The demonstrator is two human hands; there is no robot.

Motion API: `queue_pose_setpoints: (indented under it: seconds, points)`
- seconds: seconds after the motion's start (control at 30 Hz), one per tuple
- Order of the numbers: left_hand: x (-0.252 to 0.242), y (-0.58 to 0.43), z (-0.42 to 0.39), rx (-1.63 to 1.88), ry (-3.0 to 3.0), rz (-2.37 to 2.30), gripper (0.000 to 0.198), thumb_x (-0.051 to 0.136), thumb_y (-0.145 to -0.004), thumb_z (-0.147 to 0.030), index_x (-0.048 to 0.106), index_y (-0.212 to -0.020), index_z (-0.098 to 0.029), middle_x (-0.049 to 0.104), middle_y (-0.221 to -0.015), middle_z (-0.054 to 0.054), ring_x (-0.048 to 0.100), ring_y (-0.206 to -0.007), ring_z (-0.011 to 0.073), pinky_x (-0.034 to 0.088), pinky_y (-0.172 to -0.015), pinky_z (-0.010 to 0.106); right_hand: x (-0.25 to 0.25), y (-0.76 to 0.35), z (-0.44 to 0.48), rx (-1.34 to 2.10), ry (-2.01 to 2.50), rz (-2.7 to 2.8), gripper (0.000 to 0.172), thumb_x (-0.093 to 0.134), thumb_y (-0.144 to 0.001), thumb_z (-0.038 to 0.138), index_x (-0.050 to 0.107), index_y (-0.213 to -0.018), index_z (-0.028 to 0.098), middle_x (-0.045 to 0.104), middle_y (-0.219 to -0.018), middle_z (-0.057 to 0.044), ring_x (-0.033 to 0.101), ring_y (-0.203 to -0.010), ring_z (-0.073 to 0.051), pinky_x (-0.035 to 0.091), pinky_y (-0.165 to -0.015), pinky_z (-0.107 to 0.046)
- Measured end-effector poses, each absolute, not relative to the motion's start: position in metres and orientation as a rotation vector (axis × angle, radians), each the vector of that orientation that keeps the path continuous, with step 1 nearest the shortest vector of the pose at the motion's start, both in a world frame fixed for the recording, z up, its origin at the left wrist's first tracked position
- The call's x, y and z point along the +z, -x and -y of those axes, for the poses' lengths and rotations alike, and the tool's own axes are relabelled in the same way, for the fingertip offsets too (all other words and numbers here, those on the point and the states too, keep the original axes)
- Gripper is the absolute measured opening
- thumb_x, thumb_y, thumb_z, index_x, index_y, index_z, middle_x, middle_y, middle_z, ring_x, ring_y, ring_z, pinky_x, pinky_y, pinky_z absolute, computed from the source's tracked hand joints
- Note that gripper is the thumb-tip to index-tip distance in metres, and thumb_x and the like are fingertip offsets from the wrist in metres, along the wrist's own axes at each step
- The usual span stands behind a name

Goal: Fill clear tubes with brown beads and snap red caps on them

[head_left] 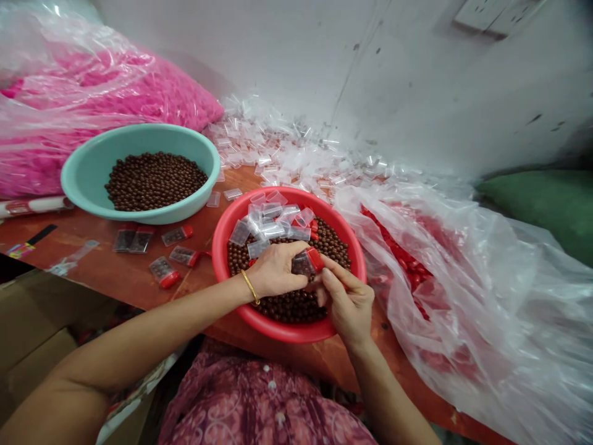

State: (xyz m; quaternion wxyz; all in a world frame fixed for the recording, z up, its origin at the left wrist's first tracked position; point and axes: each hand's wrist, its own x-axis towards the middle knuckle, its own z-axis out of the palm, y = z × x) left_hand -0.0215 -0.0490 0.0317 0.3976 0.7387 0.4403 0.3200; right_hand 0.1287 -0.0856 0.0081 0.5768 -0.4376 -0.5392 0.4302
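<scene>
Over a red basin (pixel 296 334) of brown beads (pixel 296 308), my left hand (pixel 277 270) grips a small clear plastic box (pixel 303 264) filled with dark beads. A red cap (pixel 315 258) sits at the box's right end. My right hand (pixel 347 296) has its thumb and fingers closed on that red cap. Empty clear boxes (pixel 271 222) are heaped on the beads at the back of the basin. A few red caps (pixel 314 227) lie beside them.
A teal basin (pixel 74 176) holds more brown beads. Filled boxes (pixel 164 272) lie left of the red basin. Loose clear boxes (pixel 287 148) cover the table's back. An open plastic bag (pixel 463 296) of red caps stands right; a bag of pink pieces (pixel 139 93) stands left.
</scene>
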Motion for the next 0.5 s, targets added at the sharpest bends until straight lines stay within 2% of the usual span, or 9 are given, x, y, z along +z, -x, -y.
queue_pose_setpoints:
  seconds: [0.1, 0.27, 0.37, 0.4, 0.5]
  points:
    - [0.032, 0.021, 0.05, 0.784, -1.892, -1.18, 0.016, 0.057, -0.06, -0.017, 0.058, -0.076, -0.016, 0.055, -0.063, -0.003, 0.048, -0.059, 0.0112, 0.035, -0.054, 0.021, 0.007, -0.128, 0.087, 0.814, 1.085, 1.41, 0.025, 0.059, -0.079, 0.018, 0.07, -0.101, 0.025, 0.056, -0.054, 0.005, 0.047, -0.04, -0.005, 0.041, -0.04, -0.019]
    - [0.032, 0.024, 0.05, 0.748, -1.925, -1.263, 0.013, 0.055, -0.062, -0.02, 0.057, -0.074, -0.017, 0.056, -0.061, -0.003, 0.049, -0.056, 0.0117, 0.035, -0.053, 0.022, 0.005, -0.129, 0.086, 0.82, 1.107, 1.514, 0.026, 0.056, -0.082, 0.022, 0.069, -0.104, 0.024, 0.051, -0.05, 0.006, 0.046, -0.041, -0.007, 0.043, -0.046, -0.022]
    - [0.032, 0.023, 0.053, 0.621, -2.027, -1.325, 0.011, 0.055, -0.063, -0.023, 0.057, -0.073, -0.017, 0.057, -0.058, -0.002, 0.05, -0.054, 0.0129, 0.035, -0.051, 0.023, 0.007, -0.135, 0.08, 0.996, 1.129, 1.553, 0.022, 0.054, -0.083, 0.032, 0.07, -0.092, 0.02, 0.052, -0.051, 0.005, 0.045, -0.04, -0.008, 0.039, -0.041, -0.022]
    - [0.032, 0.021, 0.054, 0.561, -2.084, -1.319, 0.012, 0.055, -0.064, -0.025, 0.057, -0.073, -0.018, 0.058, -0.06, -0.001, 0.052, -0.055, 0.0141, 0.036, -0.052, 0.023, 0.008, -0.137, 0.077, 1.03, 1.147, 1.551, 0.026, 0.05, -0.085, 0.036, 0.069, -0.085, 0.018, 0.051, -0.051, 0.004, 0.044, -0.039, -0.008, 0.036, -0.039, -0.022]
    - [0.032, 0.016, 0.057, 0.43, -2.245, -1.269, 0.016, 0.056, -0.064, -0.027, 0.059, -0.076, -0.017, 0.063, -0.066, 0.002, 0.058, -0.061, 0.0183, 0.04, -0.056, 0.026, 0.011, -0.137, 0.065, 0.9, 1.195, 1.551, 0.037, 0.039, -0.089, 0.045, 0.062, -0.078, 0.018, 0.047, -0.053, 0.004, 0.041, -0.043, -0.008, 0.034, -0.042, -0.022]
